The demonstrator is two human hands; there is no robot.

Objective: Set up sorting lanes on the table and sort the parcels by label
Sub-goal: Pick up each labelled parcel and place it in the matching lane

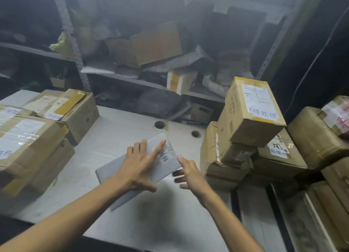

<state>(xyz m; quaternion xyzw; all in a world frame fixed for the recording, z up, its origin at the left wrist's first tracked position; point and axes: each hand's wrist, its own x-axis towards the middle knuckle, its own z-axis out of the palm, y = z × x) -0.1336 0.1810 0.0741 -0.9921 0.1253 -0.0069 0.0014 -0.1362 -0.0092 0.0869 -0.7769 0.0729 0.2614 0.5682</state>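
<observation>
Pressing my left grip [139, 166] flat on the grey parcel [111, 173], I have its fingers straight and spread, grasping nothing. The index finger points to the parcel's far corner, just beside a white label [166, 155] with printed characters. My right grip [190, 174] hangs just to the right, released, with its fingers loosely spread. Its thumb tip is at the parcel's right edge, though I cannot tell whether it touches.

The parcel lies flat and askew on the white tabletop [113, 127], under my left grip. Beyond both grips are two round holes [160, 124] in the tabletop. Right of my right grip is a stack of cardboard boxes. The tilted top box [251, 112] is marked 待处理, and a lower box [279, 153] farther right is marked 处理中. Left of my left grip sit more labelled cardboard boxes [28, 144], well apart from the parcel. Past the tabletop, a hazy metal shelf [132, 81] is crowded with parcels.
</observation>
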